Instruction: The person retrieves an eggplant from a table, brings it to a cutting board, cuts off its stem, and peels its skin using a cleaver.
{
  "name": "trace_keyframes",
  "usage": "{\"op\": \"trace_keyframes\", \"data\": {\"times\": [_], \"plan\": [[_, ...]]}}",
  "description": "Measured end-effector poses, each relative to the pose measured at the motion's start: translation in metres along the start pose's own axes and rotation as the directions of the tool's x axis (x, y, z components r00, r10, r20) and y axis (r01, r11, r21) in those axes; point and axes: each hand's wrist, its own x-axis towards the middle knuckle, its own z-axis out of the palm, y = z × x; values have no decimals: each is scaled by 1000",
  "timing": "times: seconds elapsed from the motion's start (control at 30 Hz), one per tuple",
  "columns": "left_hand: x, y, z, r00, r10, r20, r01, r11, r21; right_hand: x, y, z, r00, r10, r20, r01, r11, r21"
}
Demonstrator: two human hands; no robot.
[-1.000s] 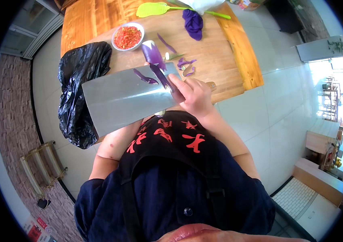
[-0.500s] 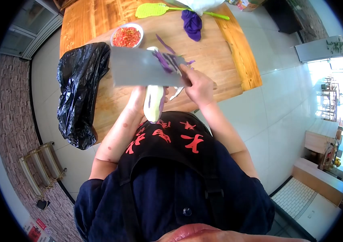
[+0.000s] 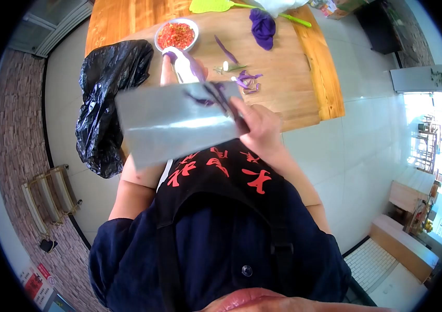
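Observation:
My right hand [image 3: 260, 126] is wrapped round the handle of a cleaver [image 3: 174, 122], its wide blade held across in front of my apron. Strips of purple peel [image 3: 200, 99] cling to the blade near the handle. In my left hand [image 3: 167, 74] is a partly peeled eggplant [image 3: 182, 66], pale flesh showing with purple skin left along its side. The blade hides its lower part and much of my left forearm. Purple peelings [image 3: 246, 82] lie on the wooden board [image 3: 288, 93], close to a green cut-off stem end [image 3: 229, 66].
A white bowl of chopped red peppers [image 3: 177, 35] stands at the board's back left. A black plastic bag [image 3: 109, 99] hangs over the table's left edge. Farther back are a purple cloth [image 3: 262, 29], a green fly swatter [image 3: 210, 5] and a white plastic bag [image 3: 278, 5].
The cleaver has come down toward my body and left. The eggplant's far end now shows above the blade, whereas its near end showed below it before. The view has shifted slightly.

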Motion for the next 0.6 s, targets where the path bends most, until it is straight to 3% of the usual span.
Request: {"op": "trace_keyframes", "data": {"times": [0.03, 0.07, 0.1, 0.2, 0.4, 0.5, 0.6], "plan": [[0, -2, -17, 960, -65, -271, -32, 940, -338, 1, -7, -1, 998, -67, 21, 68, 997, -37], [4, -1, -11, 934, -21, -356, -49, 982, -184, 3, -4, 9, 969, -221, -110, 207, 970, -128], [7, -1, -8, 902, 37, -431, -53, 998, -25, 2, -5, 9, 970, -228, -91, 214, 967, -141], [13, -3, 2, 849, 78, -522, -125, 991, -55, 2, -10, 8, 963, -260, -74, 244, 954, -177], [8, -5, 9, 854, 5, -520, -94, 985, -145, 4, -14, 6, 965, -259, -32, 253, 958, -136], [5, -7, 2, 896, -39, -442, -11, 994, -111, 4, -16, 5, 969, -247, -17, 241, 957, -160], [6, -9, 5, 868, 1, -497, 24, 999, 44, 6, -16, 2, 965, -261, -24, 255, 956, -148]]}}
